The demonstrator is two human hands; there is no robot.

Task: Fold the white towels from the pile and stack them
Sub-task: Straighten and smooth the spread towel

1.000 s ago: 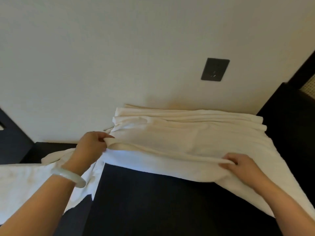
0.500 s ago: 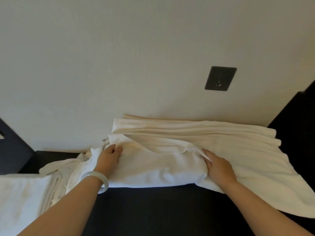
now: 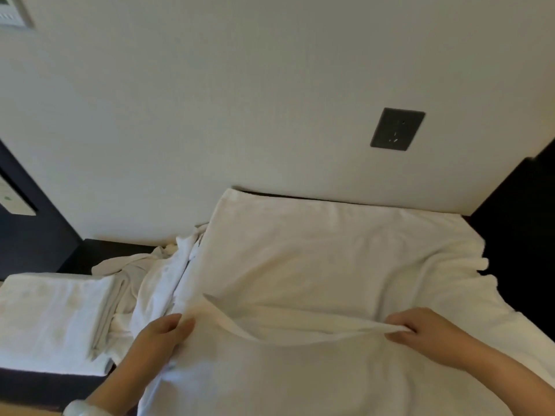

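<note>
White towel [image 3: 330, 265] lies spread across the frame's centre, left hand [image 3: 156, 337] and right hand [image 3: 426, 328] each pinching its raised fold at lower centre; I judge the job midway, with a folded stack [image 3: 51, 313] lower left and a crumpled pile [image 3: 150, 271] beside it waiting.

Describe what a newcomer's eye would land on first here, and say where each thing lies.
A large white towel spreads across the dark table in the middle, reaching back to the wall. Near its front edge the left hand and the right hand grip it, with a raised fold stretched between them. A folded stack of white towels sits at the left.
</note>
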